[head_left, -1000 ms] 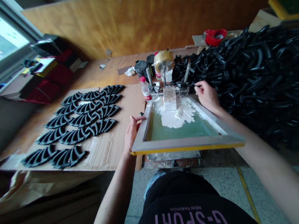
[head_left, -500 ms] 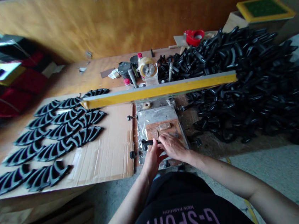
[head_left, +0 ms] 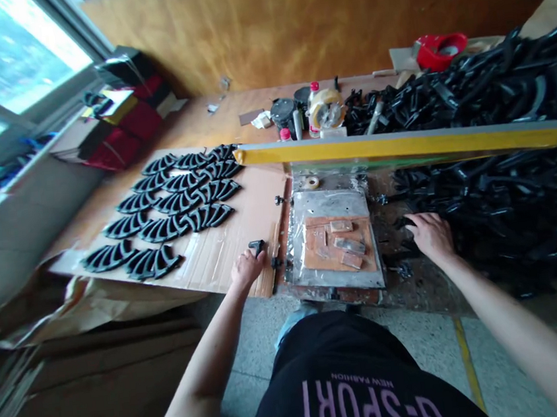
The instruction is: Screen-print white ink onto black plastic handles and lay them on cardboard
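My left hand is closed on a small black part, over the right side of the cardboard sheet. My right hand has its fingers closed round a black piece at the near left edge of the big pile of black parts. Between the hands lies a flat metal plate with a brown pad and several small blocks on it. Rows of black fan-shaped groups of parts cover the left of the cardboard.
A long yellow and grey bar stretches across above the plate and the pile. Behind it stand a dark tub, red-capped bottles, a tape roll and a red tape dispenser. Red and black boxes are at the back left.
My hands were together over the plate and have parted: the left moved left to the cardboard with the black part, the right moved right to the pile. The view has turned left.
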Demonstrator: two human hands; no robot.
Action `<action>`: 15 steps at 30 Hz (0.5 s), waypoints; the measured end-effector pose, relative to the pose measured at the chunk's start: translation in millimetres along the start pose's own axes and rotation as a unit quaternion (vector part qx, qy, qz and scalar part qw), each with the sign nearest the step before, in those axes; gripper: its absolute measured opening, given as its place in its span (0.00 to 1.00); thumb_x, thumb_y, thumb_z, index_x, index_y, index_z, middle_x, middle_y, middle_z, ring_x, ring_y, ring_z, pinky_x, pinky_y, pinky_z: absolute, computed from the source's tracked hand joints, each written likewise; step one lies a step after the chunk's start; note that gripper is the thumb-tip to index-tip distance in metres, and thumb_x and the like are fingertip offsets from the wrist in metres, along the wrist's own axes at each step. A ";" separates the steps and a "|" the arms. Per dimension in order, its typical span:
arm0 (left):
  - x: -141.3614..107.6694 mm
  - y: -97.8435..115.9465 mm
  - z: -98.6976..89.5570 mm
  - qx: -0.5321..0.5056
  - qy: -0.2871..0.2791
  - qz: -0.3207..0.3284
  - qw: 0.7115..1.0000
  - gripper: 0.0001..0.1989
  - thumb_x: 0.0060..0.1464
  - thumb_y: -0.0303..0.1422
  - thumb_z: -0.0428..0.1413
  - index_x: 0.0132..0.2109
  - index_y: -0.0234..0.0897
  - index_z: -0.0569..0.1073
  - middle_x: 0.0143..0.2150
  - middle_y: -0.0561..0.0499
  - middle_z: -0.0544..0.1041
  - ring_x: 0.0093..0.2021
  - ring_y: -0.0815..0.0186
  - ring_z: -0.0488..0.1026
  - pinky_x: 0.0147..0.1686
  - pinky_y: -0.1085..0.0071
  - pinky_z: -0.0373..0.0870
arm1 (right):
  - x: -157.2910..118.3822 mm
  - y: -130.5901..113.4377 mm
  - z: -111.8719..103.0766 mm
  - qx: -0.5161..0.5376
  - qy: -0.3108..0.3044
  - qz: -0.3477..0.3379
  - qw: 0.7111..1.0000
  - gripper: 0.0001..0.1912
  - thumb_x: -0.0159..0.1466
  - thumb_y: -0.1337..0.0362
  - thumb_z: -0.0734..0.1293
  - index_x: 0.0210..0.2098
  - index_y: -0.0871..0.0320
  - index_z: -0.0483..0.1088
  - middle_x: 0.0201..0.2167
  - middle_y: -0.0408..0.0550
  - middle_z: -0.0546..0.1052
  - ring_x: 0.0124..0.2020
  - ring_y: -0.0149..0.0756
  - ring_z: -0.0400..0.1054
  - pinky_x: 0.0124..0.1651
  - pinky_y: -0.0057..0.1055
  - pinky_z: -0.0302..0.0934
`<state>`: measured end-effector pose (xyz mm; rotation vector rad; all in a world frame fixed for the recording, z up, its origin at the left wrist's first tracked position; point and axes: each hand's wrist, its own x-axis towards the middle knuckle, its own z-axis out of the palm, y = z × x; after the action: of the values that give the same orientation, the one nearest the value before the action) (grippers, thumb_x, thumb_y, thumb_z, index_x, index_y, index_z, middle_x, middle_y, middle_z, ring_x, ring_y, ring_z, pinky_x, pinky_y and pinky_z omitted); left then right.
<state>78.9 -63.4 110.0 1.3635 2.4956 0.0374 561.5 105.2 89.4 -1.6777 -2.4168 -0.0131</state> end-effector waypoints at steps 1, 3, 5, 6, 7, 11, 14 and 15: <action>2.2 2.9 -6.3 -0.027 0.015 -0.016 0.999 0.19 0.58 0.41 0.51 0.44 0.26 0.72 0.38 0.33 0.75 0.41 0.49 0.75 0.40 0.57 0.68 | 0.3 -16.0 -3.0 0.028 0.027 -0.024 0.999 0.17 0.68 0.64 0.58 0.53 0.58 0.71 0.47 0.55 0.76 0.48 0.46 0.66 0.48 0.40 0.59; 9.6 15.5 -27.9 -0.082 0.037 -0.010 0.996 0.20 0.60 0.44 0.49 0.46 0.30 0.72 0.40 0.37 0.75 0.39 0.55 0.75 0.39 0.62 0.68 | 2.2 -55.1 -10.5 0.095 0.025 -0.102 0.990 0.20 0.70 0.63 0.57 0.58 0.59 0.68 0.47 0.55 0.76 0.47 0.43 0.67 0.49 0.38 0.60; 17.7 39.2 -59.6 -0.180 0.060 0.031 0.981 0.23 0.63 0.48 0.43 0.52 0.36 0.70 0.40 0.44 0.76 0.33 0.65 0.74 0.33 0.70 0.67 | 5.0 -95.9 -16.0 0.154 -0.025 -0.193 0.969 0.20 0.70 0.63 0.57 0.58 0.57 0.69 0.46 0.53 0.76 0.46 0.40 0.67 0.48 0.35 0.61; 20.4 55.0 -77.6 -0.249 0.069 0.061 0.964 0.26 0.64 0.50 0.38 0.55 0.39 0.68 0.39 0.47 0.76 0.28 0.69 0.72 0.28 0.73 0.66 | 6.8 -114.3 -17.1 0.169 -0.050 -0.226 0.958 0.19 0.70 0.63 0.57 0.56 0.55 0.71 0.45 0.51 0.77 0.45 0.40 0.67 0.48 0.34 0.62; 21.5 72.7 -95.7 -0.370 0.081 0.102 0.920 0.28 0.64 0.52 0.36 0.57 0.39 0.66 0.37 0.48 0.76 0.23 0.71 0.69 0.24 0.75 0.63 | 8.8 -130.4 -17.3 0.172 -0.067 -0.244 0.952 0.18 0.70 0.64 0.57 0.54 0.53 0.73 0.43 0.50 0.77 0.44 0.39 0.67 0.47 0.34 0.62; 8.7 136.5 -150.7 -0.651 0.050 0.199 0.731 0.29 0.60 0.56 0.43 0.52 0.38 0.71 0.26 0.51 0.73 0.17 0.74 0.62 0.18 0.76 0.57 | 15.2 -168.8 -14.2 0.122 -0.060 -0.227 0.964 0.18 0.69 0.65 0.58 0.50 0.51 0.76 0.36 0.52 0.75 0.43 0.42 0.65 0.46 0.34 0.61; -12.3 148.6 -156.3 -0.680 0.036 0.190 0.707 0.28 0.60 0.55 0.44 0.46 0.36 0.74 0.23 0.52 0.71 0.17 0.74 0.61 0.17 0.76 0.58 | 12.5 -170.4 -14.1 0.118 -0.065 -0.219 0.966 0.18 0.69 0.65 0.58 0.52 0.51 0.75 0.41 0.53 0.75 0.46 0.43 0.64 0.50 0.37 0.60; -20.1 144.4 -150.9 -0.682 0.041 0.182 0.707 0.28 0.60 0.55 0.44 0.46 0.36 0.75 0.25 0.51 0.72 0.19 0.73 0.63 0.19 0.76 0.60 | 9.8 -164.9 -15.1 0.131 -0.075 -0.209 0.966 0.18 0.68 0.64 0.58 0.52 0.50 0.75 0.43 0.52 0.76 0.47 0.43 0.65 0.51 0.39 0.60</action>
<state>166.6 17.2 282.7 0.9962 1.3338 1.6447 407.4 53.8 123.3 -1.0710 -2.6956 0.3667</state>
